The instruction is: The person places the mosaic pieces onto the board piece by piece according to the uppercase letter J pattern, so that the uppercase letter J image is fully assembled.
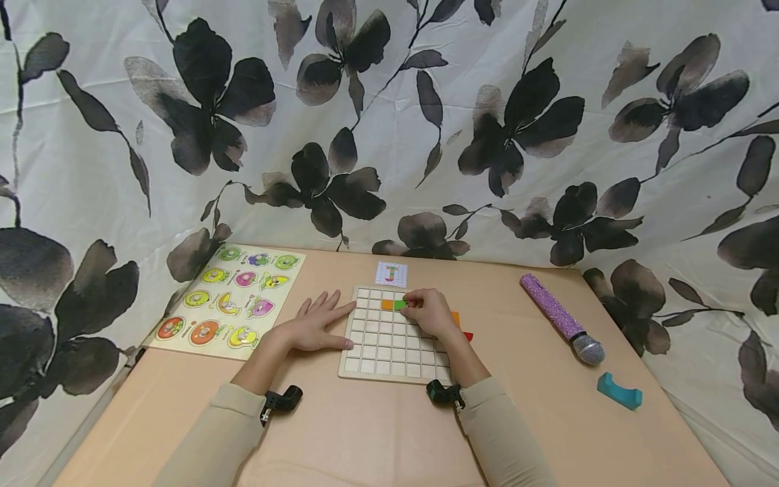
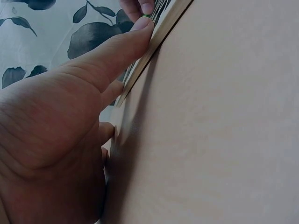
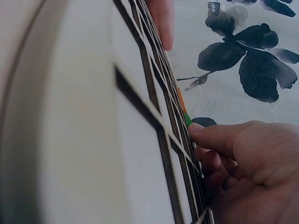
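Note:
A white gridded board (image 1: 374,352) lies on the table, with an orange tile (image 1: 387,305) and a green tile (image 1: 399,305) side by side near its top. My right hand (image 1: 431,314) pinches the green tile; in the right wrist view the thumb of that hand (image 3: 252,163) touches the green tile (image 3: 188,120), beside the orange tile (image 3: 181,98). Spread out flat, my left hand (image 1: 310,327) rests with its thumb and index finger at the board's left edge. In the left wrist view, the left hand's (image 2: 60,107) thumb lies along the board's edge (image 2: 154,46).
Above the board is a small pattern card (image 1: 391,274). A fruit picture sheet (image 1: 234,301) lies at left. Orange (image 1: 455,317) and red (image 1: 468,336) pieces show beside my right wrist. Farther right are a pink glittery microphone (image 1: 556,311) and a teal curved piece (image 1: 619,391).

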`<control>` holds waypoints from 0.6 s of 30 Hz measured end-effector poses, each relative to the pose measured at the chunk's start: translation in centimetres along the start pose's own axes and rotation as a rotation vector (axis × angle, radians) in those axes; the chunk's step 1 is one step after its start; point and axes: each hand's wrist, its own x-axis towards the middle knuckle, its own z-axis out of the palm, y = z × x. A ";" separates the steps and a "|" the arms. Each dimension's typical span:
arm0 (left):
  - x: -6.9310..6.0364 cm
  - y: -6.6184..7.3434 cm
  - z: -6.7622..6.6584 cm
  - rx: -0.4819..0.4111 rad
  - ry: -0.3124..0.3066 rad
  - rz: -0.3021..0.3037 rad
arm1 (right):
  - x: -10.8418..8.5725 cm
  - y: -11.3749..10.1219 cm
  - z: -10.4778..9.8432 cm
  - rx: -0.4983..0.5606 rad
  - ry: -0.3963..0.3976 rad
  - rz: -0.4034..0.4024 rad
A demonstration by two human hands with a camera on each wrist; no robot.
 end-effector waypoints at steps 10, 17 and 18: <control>0.1 -0.1 0.0 0.057 -0.008 -0.019 | -0.1 -0.3 0.0 0.014 -0.011 0.036; 0.1 0.0 0.0 0.047 -0.005 -0.009 | -0.2 -0.3 0.0 0.022 -0.010 0.034; 0.0 0.0 0.0 0.046 -0.006 -0.011 | -0.2 -0.3 0.0 0.022 -0.008 0.031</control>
